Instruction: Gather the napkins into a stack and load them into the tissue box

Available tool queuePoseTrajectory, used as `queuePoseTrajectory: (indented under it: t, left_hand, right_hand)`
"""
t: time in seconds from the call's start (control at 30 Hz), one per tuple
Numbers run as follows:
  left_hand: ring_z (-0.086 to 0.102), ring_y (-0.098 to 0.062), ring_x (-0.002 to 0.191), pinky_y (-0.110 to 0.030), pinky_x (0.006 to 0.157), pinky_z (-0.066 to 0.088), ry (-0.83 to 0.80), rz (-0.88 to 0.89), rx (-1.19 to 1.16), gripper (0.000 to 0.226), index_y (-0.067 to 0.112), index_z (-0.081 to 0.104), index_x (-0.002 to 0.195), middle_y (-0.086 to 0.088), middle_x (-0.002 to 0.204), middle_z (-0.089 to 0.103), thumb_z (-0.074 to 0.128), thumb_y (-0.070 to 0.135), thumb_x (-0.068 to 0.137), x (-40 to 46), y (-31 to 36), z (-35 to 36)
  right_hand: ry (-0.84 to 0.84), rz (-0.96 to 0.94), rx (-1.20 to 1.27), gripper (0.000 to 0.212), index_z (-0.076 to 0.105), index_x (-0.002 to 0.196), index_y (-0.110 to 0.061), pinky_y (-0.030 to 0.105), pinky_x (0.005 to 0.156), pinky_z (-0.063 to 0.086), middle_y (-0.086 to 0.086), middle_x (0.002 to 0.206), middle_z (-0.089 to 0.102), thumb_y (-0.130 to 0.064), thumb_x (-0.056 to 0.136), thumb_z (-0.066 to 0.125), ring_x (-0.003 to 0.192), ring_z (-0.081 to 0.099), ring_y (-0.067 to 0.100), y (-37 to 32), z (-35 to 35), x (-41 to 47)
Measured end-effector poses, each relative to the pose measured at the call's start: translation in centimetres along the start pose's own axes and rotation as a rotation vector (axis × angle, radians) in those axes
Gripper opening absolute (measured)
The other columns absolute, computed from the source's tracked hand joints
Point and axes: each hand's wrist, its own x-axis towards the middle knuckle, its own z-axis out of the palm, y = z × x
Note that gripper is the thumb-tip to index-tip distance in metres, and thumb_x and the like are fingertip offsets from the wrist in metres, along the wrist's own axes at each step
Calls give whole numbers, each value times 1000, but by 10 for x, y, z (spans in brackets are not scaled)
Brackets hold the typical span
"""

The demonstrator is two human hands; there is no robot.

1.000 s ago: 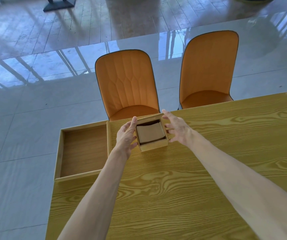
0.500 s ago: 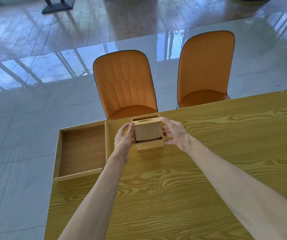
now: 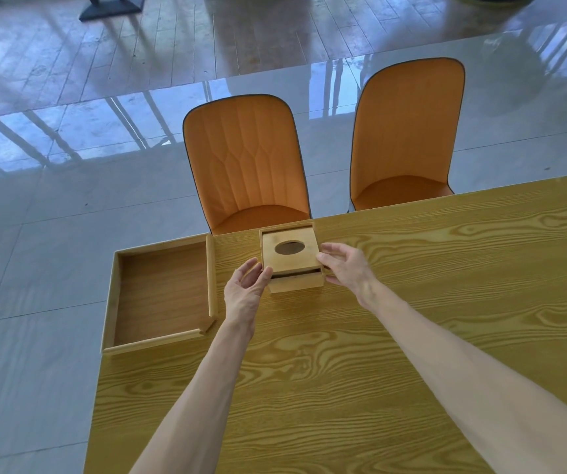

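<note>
- The tissue box (image 3: 291, 266) sits on the tabletop (image 3: 360, 354), near the far edge, in front of an orange chair (image 3: 246, 165).
- A lid (image 3: 289, 252) with a round hole is lying on top of the box. It looks tilted, with a dark gap under its near edge, so it is not all the way down.
- The left hand (image 3: 246, 289) is at the lid's near left corner. Its thumb and fingers are spread a little and touch the lid there, but it is hard to tell if they pinch it.
- The right hand (image 3: 343, 266) is on the right side of the box. Its fingers are bent and loose, with the tips touching the lid's right edge.
- No napkins can be seen on the tabletop. They are most likely inside the box, but the lid hides them.
- An empty wooden tray (image 3: 159, 295) sits just beside the left hand, at the corner of the tabletop.
- The job looks almost done. What seems to be left is pushing the lid flat and letting go.
</note>
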Motion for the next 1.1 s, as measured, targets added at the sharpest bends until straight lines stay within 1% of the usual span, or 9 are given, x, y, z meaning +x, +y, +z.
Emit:
queuePoseTrajectory:
  t: [0.17,0.23,0.43,0.53,0.7,0.8,0.87,1.0,1.1]
  left_hand:
    - [66,-15,111,-34,106,44,51,3,2,49,21,62,122,-4,121,70,83,15,77,1,-3,2]
    - [66,-15,109,-30,101,44,65,2,15,55,18,61,126,-5,122,70,83,13,77,2,-3,2]
    - [67,-11,98,-16,79,44,119,-1,20,53,12,60,128,-5,117,71,79,5,79,4,-3,4]
    - [67,-12,99,-21,83,44,130,-16,24,52,13,60,127,-5,114,71,79,5,80,5,-3,5]
    - [68,-19,105,-35,96,54,124,-28,58,43,12,63,122,-6,114,71,77,4,82,7,-2,5]
    - [66,-21,106,-41,96,54,92,-17,283,35,16,58,128,-7,122,67,62,10,94,13,2,2]
    - [64,-24,108,-44,96,53,19,-25,521,36,20,54,133,-8,127,65,53,16,98,15,13,-1]
    - [59,-26,118,-42,101,48,-158,-7,997,43,20,50,139,-9,135,59,51,35,98,6,45,-3]
    - [57,-25,123,-41,103,46,-215,90,1169,47,19,48,141,-10,140,56,51,40,98,-6,76,2]
  right_hand:
    - [52,-61,-51,39,61,129,-13,32,84,60,4,121,72,-15,91,71,102,70,14,8,2,3]
    - [89,-77,-81,37,64,125,-15,36,87,61,4,118,73,-14,89,73,99,72,13,12,4,5]
    - [125,-86,-104,38,66,122,-12,40,91,59,9,120,72,-7,85,76,108,70,17,18,7,7]
    - [146,-87,-122,37,67,119,-13,41,91,59,8,119,73,-8,84,77,108,71,17,18,8,7]
    - [182,-123,-232,35,66,120,-14,40,90,60,8,122,72,-10,86,75,105,71,17,13,12,3]
    - [149,-142,-428,33,66,122,-19,33,82,61,6,128,68,-8,91,68,101,70,19,3,12,-3]
    - [96,-135,-590,36,64,126,-21,27,79,55,5,132,65,-8,93,64,107,68,21,-8,11,-8]
    - [-80,-66,-839,39,60,133,-22,34,100,49,4,136,61,-26,94,62,123,59,22,-36,6,-22]
    - [-164,-59,-969,45,57,136,-21,39,102,50,2,138,59,-36,94,62,120,60,23,-65,0,-35]
